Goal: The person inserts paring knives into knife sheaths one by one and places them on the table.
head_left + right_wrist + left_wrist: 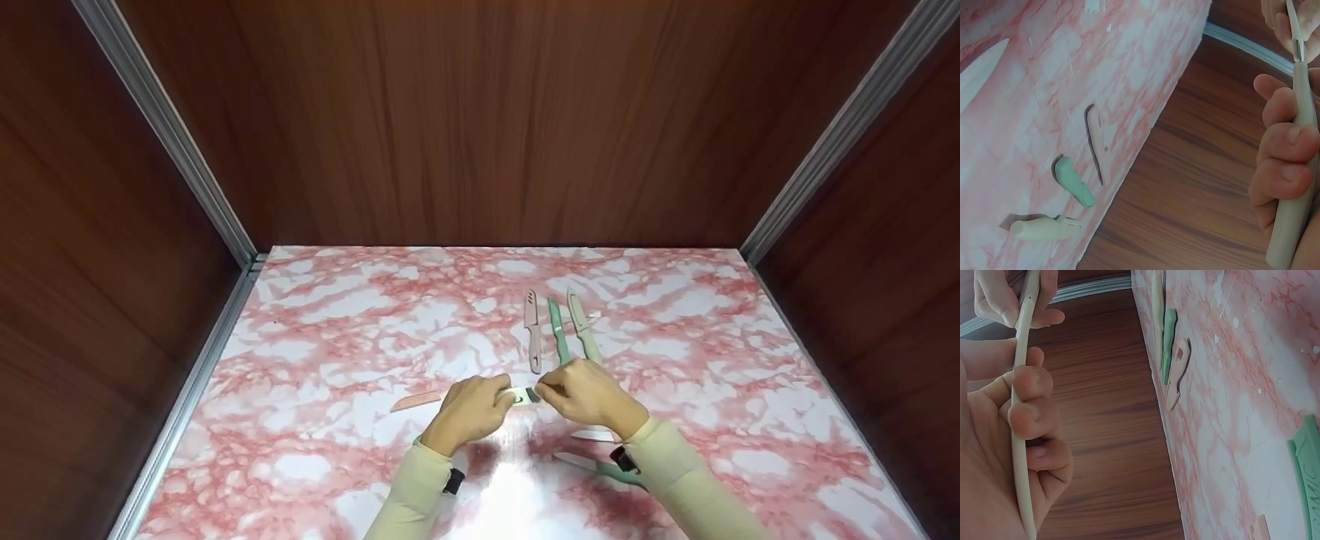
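My left hand (471, 410) curls its fingers round a long, thin cream blade cover (1021, 455). Opposite it, my right hand (583, 394) grips the thick cream handle of a knife (1293, 225). Cover and handle are in line, and a short dark gap shows at the joint between the hands. Most of the blade is hidden. Left of the left hand lies a pink blade cover (416, 400); a green blade cover (1306, 467) is nearer the person. Beneath the right wrist are a green-handled knife with a white blade (600, 467) and another white blade (592, 435).
Behind the hands, three covered knives lie side by side: a pink one (533, 330), a green one (557, 330) and a cream one (580, 319). Dark wood panels (480, 127) with metal edge rails enclose the pink-and-white marbled table (337, 322) at the back and both sides.
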A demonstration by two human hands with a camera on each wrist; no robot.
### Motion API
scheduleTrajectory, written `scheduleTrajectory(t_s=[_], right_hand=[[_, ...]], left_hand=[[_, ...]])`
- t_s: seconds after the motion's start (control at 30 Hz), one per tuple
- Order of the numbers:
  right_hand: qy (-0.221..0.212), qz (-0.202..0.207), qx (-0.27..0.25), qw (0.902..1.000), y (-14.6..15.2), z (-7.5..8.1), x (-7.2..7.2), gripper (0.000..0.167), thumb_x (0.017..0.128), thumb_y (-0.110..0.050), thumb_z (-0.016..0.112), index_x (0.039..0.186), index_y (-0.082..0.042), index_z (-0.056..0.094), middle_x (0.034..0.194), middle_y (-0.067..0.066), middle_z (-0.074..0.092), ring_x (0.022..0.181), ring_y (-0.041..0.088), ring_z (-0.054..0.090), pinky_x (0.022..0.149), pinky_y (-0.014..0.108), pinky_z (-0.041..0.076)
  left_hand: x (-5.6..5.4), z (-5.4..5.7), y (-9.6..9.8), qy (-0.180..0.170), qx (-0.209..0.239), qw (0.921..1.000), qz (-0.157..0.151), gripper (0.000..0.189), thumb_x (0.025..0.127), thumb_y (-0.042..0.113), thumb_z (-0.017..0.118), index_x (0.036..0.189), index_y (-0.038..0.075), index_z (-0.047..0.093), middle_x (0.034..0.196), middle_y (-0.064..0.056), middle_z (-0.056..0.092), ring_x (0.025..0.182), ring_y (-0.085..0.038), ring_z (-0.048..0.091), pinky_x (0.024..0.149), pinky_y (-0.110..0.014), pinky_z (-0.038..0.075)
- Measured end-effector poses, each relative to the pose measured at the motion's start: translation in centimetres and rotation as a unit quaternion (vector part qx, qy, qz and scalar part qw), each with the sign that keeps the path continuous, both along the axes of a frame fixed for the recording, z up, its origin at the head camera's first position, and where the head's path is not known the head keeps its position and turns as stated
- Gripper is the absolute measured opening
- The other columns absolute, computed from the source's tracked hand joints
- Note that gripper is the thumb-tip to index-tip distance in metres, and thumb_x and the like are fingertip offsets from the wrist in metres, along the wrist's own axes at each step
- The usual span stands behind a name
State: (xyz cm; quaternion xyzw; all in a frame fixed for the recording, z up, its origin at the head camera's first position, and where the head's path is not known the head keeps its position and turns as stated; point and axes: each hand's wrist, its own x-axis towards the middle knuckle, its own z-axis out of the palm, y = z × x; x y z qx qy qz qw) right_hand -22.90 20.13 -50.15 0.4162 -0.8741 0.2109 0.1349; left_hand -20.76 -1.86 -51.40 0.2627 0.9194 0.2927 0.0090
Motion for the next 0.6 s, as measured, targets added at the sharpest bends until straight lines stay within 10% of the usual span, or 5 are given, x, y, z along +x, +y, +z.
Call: scheduleTrajectory(t_s=[0.6], right_hand=[[0.005,0.0,-0.004,1.0,0.06,0.12,-0.11,0.034,0.086,-0.014,0.064,0.057,-0.023,0.05,0.05,-0.017,0.037,0.043,-0.004,0.029,0.042,0.017,0.026]], left_hand=[[0.01,0.15,0.3,0.005,-0.003,1.0,0.002,0.024,0.095,0.027,0.05,0.073,0.019,0.047,0.057,0.01,0.033,0.05,-0.006,0.032,0.048,-0.024,0.029]])
